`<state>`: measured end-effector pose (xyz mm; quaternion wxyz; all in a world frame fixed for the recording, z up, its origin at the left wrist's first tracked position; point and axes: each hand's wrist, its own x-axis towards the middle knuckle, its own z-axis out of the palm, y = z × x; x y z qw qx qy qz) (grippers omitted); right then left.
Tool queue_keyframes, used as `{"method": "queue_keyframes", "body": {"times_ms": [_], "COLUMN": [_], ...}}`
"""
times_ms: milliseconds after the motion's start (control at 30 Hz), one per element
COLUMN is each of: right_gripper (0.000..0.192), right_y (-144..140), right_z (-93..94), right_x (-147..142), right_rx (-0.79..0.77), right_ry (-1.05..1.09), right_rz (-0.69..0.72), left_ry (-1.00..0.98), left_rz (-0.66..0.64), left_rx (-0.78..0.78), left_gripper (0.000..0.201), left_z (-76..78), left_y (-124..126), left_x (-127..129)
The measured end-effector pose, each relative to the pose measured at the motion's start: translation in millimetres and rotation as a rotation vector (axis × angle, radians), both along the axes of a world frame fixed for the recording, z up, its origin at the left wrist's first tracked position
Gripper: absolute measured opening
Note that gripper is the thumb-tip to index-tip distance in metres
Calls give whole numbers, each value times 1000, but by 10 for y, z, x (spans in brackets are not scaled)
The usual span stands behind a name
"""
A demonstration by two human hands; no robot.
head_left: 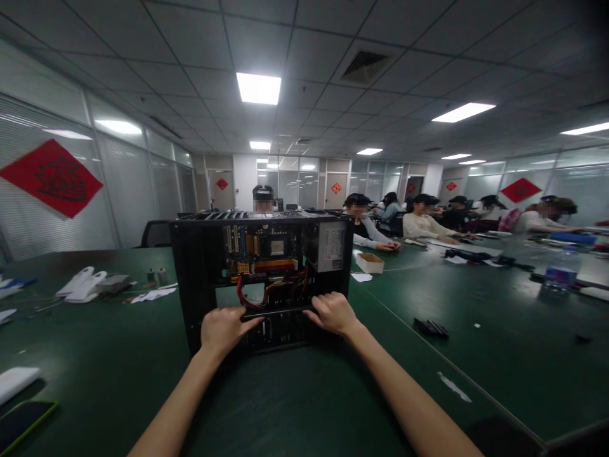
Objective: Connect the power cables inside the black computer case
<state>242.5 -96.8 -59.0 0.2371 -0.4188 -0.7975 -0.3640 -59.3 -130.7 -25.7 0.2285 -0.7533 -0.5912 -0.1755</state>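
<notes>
A black computer case (188,279) stands on the green table before me, its open side facing me. Inside it sit the motherboard (233,259), the silver power supply (332,246) at upper right, and red, yellow and black cables (243,295). My left hand (221,331) grips a thin crossbar or edge low in the case, fingers curled over and thumb pointing inward. On the same bar (278,313), farther right, my right hand (333,313) is closed likewise, its thumb also inward. The fingertips of both hands are hidden.
A white plastic bag (83,284) and a grey box (113,283) lie left of the case. At lower left is a phone (23,422). Right are a small open box (370,263), black parts (431,328) and a water bottle (561,270). Several people sit farther back.
</notes>
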Motion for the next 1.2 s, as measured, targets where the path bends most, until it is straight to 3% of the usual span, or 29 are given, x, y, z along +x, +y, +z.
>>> {"method": "queue_keyframes", "body": {"times_ms": [467, 733, 967, 1200], "right_gripper": [42, 37, 39, 30], "right_y": [-73, -194, -225, -225], "right_z": [-2, -19, 19, 55], "right_x": [48, -89, -127, -106], "right_rx": [21, -66, -159, -176], "right_ry": [-45, 75, 109, 59], "right_rz": [12, -82, -126, -66], "left_ry": [33, 63, 22, -10], "left_rz": [-90, -203, -284, -277], "left_rx": [195, 337, 310, 254], "left_gripper": [60, 51, 39, 34], "left_z": [-130, -144, -175, -186], "left_y": [-12, 12, -7, -33], "left_x": [-45, -70, -119, -116]}}
